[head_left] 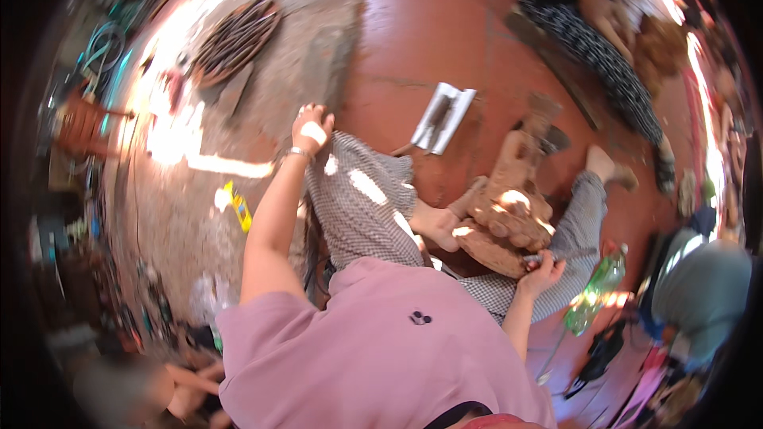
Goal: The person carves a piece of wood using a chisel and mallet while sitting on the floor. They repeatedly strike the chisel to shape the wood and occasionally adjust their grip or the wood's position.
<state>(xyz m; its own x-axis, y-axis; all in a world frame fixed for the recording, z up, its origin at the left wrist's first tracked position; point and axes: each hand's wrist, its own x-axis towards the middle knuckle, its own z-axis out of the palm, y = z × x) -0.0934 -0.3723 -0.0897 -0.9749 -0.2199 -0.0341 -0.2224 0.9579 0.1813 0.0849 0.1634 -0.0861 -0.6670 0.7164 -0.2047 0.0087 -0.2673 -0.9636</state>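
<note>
My right hand (542,275) is closed around a slim grey hand tool (574,254), whose exact kind is too blurred to tell. It is beside a reddish-brown carved wooden piece (513,210) with rounded bumps, which lies between my legs. My bare foot (437,226) is close to the carving's left side. My left arm reaches forward, and my left hand (312,129) is by my bent knee at the edge of the raised concrete. Its fingers look loosely spread, with nothing visible in them.
A round tray (238,41) of long dark rods stands on the concrete at far left. A yellow packet (238,206) is nearer. On the red tiles lie a dark block on white paper (443,119) and a green bottle (596,290). Another person (612,56) sits far right.
</note>
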